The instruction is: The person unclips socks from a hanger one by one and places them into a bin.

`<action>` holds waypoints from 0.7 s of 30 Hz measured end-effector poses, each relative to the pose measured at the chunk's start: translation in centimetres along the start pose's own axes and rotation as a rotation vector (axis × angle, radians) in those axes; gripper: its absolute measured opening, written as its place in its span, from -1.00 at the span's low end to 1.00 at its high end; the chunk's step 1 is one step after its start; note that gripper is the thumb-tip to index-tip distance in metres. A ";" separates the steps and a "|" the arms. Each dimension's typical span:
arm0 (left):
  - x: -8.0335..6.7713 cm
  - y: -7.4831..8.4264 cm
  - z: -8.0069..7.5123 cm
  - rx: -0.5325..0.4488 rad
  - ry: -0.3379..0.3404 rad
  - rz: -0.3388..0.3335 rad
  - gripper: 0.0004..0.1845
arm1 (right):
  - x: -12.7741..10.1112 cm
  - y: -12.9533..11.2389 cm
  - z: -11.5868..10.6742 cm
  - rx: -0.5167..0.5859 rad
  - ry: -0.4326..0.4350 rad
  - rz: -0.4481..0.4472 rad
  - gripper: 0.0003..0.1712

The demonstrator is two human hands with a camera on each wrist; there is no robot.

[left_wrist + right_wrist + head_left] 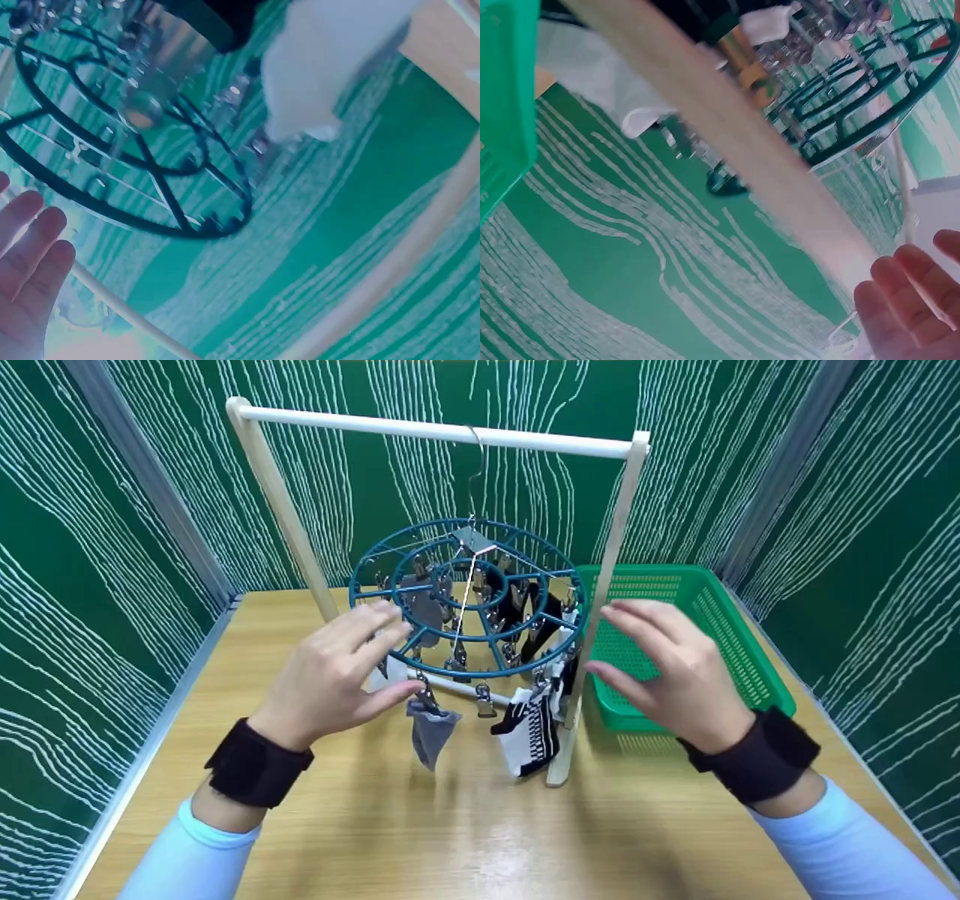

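A round teal clip hanger hangs by its hook from the top bar of a wooden rack. Clipped to it are a grey sock, a black-and-white sock and black socks. My left hand is open with spread fingers at the hanger's left rim, its thumb close to the grey sock's clip, and it holds nothing. My right hand is open and empty just right of the rack's right post. The left wrist view shows the hanger above my fingers.
A green plastic basket stands on the wooden table to the right of the rack, partly under my right hand. Green patterned walls close in the table on three sides. The right wrist view shows the post and the basket.
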State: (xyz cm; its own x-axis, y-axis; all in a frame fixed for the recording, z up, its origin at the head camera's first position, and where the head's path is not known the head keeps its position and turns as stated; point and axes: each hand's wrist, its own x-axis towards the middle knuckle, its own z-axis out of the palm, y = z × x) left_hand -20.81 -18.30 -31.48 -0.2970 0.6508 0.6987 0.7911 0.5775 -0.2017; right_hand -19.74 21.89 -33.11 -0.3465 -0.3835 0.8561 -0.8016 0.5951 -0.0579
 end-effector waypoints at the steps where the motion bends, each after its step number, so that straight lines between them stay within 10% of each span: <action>1: 0.2 0.2 0.1 0.002 0.002 0.017 -0.37 | 0.1 -0.2 0.2 0.004 -0.005 -0.020 -0.33; 21: 1.2 1.0 1.7 0.017 0.031 0.149 -0.81 | 0.5 -0.4 3.7 -0.035 -0.198 -0.155 -0.50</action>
State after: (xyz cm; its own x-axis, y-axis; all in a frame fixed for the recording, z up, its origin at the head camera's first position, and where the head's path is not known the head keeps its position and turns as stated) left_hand -21.28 -16.08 -32.02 -0.1602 0.7141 0.6814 0.8158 0.4845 -0.3159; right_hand -21.37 18.82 -34.61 -0.3122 -0.6006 0.7361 -0.8363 0.5414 0.0870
